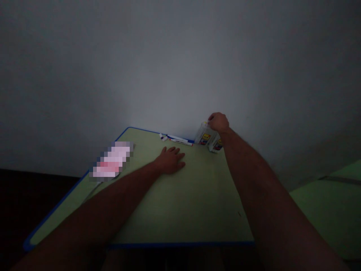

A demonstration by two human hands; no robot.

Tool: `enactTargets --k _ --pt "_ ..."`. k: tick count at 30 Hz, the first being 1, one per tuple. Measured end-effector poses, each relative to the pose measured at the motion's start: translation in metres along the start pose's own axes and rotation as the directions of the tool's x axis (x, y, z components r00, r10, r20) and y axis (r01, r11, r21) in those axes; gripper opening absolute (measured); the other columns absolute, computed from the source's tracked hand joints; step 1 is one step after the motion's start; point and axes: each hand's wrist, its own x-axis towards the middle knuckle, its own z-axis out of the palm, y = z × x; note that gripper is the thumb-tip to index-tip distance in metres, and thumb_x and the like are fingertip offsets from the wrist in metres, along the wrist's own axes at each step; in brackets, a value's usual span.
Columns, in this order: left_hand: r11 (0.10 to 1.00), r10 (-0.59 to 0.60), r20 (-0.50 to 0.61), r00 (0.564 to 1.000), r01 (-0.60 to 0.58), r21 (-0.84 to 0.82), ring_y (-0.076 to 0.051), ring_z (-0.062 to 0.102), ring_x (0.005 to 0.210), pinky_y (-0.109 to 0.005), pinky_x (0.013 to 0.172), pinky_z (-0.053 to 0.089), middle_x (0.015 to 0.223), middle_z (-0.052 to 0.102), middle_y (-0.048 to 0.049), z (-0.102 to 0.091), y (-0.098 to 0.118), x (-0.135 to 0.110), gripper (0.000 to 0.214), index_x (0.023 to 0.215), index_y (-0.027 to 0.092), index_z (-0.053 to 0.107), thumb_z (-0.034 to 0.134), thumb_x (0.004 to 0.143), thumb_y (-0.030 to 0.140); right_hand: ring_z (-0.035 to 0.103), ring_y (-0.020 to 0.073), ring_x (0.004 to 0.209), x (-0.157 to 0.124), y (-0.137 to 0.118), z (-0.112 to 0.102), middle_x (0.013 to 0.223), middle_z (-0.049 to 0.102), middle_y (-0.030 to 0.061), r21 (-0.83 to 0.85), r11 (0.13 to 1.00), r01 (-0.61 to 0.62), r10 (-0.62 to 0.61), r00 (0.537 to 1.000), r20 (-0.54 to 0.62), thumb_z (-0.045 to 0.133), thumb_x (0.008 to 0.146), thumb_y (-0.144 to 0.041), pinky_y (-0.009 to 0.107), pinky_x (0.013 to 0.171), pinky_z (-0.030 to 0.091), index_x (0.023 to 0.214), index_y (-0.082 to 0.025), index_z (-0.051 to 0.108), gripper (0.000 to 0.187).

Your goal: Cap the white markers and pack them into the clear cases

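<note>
My left hand [169, 160] lies palm down on the pale green tabletop [191, 203], fingers spread, holding nothing. At the back right corner, my right hand [218, 121] is closed at the top of a clear plastic container [203, 136] with a yellow, red and blue label. A second similar container [216, 144] is partly behind my wrist and looks tilted. The exact grip of the fingertips is hard to see in the dim light. Beyond my left hand lie white pens [180, 142] and a small blue-and-white piece [163, 137] resembling an eraser.
A phone-like device with a blurred lit screen [113, 160] stands at the table's left side, with a cable [91, 192] running from it. The table has a blue rim [180, 245] and abuts a grey wall [169, 67]. Another green surface [329, 210] is at the right.
</note>
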Motion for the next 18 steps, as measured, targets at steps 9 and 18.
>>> enactTargets --k 9,18 --pt "1.0 -0.012 0.016 1.0 0.012 -0.006 -0.037 0.034 0.145 -0.067 0.113 0.023 0.157 0.04 -0.015 -0.004 0.003 0.0 0.06 0.147 0.027 0.047 0.038 0.096 0.058 0.066 0.0226 0.088 -0.045 -0.013 -0.005 0.097 0.074 0.0113 0.12 0.99 0.08 -0.052 0.974 -0.219 0.054 0.086 -0.02 0.036 0.083 0.05 0.095 -0.017 0.075 0.023" --pt "0.992 -0.123 -0.109 0.986 0.125 0.012 -0.029 0.058 0.119 -0.044 0.104 0.042 0.12 0.069 -0.0135 -0.008 -0.003 0.004 0.044 0.112 0.02 0.071 0.038 0.095 0.045 0.067 0.0212 0.095 -0.126 -0.031 0.053 0.1 0.075 0.0069 0.09 0.974 0.208 -0.218 0.968 0.124 0.053 0.09 -0.026 0.03 0.084 0.048 0.101 -0.02 0.073 0.024"
